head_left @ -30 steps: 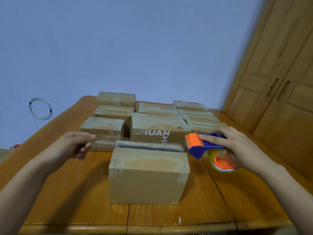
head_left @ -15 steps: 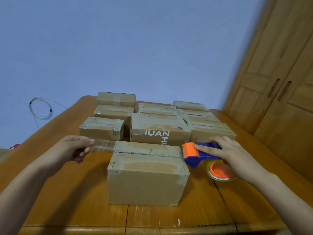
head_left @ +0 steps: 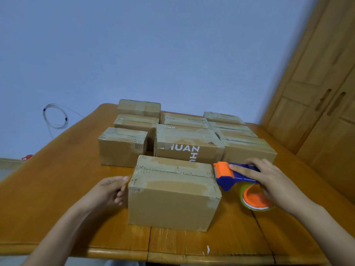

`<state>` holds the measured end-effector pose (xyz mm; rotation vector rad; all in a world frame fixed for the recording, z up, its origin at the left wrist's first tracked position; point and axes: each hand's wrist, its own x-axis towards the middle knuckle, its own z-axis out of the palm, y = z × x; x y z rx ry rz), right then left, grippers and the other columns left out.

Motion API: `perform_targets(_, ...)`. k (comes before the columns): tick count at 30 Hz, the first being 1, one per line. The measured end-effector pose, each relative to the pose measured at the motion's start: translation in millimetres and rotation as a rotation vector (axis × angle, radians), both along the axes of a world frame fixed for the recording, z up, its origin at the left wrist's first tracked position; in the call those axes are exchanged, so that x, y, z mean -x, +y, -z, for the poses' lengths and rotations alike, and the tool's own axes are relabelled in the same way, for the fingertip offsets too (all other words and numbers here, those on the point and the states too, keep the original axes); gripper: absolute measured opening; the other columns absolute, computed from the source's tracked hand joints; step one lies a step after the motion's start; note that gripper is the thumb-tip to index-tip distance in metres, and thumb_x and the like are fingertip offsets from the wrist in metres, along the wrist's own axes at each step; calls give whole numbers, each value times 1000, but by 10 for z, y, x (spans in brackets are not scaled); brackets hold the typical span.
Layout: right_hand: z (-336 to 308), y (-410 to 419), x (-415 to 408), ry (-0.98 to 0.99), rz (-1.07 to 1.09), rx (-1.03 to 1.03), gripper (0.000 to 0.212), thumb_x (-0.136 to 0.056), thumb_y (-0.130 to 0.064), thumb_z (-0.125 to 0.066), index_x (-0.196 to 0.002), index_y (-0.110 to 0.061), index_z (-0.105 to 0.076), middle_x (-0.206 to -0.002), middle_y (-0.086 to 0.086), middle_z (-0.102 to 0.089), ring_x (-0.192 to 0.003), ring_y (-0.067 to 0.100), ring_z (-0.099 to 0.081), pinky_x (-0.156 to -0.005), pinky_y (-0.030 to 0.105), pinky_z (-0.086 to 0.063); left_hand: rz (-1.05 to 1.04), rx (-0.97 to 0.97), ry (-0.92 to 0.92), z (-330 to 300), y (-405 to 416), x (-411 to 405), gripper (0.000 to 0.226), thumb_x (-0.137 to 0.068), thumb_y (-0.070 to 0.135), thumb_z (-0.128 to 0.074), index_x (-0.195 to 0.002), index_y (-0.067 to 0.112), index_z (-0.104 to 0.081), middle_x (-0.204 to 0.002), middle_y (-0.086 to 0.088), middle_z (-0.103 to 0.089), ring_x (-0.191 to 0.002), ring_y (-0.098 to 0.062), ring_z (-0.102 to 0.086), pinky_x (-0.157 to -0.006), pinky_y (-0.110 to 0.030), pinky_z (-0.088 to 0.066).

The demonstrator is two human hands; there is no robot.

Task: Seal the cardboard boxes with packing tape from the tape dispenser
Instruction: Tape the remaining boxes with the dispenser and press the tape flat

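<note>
The left hand (head_left: 109, 191) is now pressing its curled fingers against the left end of the nearest box (head_left: 172, 191), having come in from holding the tape end out over the table (head_left: 57, 189). That likely means a strip is being laid along the top seam. The right hand (head_left: 269, 181) is gripping the tape dispenser (head_left: 230, 174), now lowered to the box's right top edge. Behind are standing more boxes (head_left: 189, 143).

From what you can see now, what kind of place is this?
Probably a room in a home used for packing parcels: a wooden table crowded with cardboard boxes, a wooden wardrobe, and a plain blue wall.
</note>
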<state>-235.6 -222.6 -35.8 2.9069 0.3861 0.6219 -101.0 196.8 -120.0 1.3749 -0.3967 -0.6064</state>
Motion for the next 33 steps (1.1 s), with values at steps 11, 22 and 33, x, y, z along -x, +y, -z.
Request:
perform_targets(11,16,17,5,-24,7,-37,120,-45,19,-82,-140,-40,-37,-110,3,-60,-94,16,-43,-64,31,-45,-118,-438,-118,-17,-205,96,39,-102,18,-40,-77,-6,-57,-45,-6,-44,-36,-18,-42,-42,-24,-38)
perform_targets(22,50,196,81,-74,32,-27,117,-40,12,-88,-136,-34,-42,-106,5,-63,-87,26,-62,-60,34,-52,-676,-474,-607,-819,-349,335,39,-101,27,-41,-72,6,-58,-70,-6,-67,-68,-21,-64,-72,-45,-54)
perform_targets(33,311,701,141,-91,-10,-174,112,-51,10,-83,-142,-36,-37,-118,-1,-54,-101,15,-46,-70,29,-52,35,-1047,-1072,-961,-1072,527,56,-101,50,-24,-153,30,-17,-160,12,-8,-147,-6,-1,-118,-34,4)
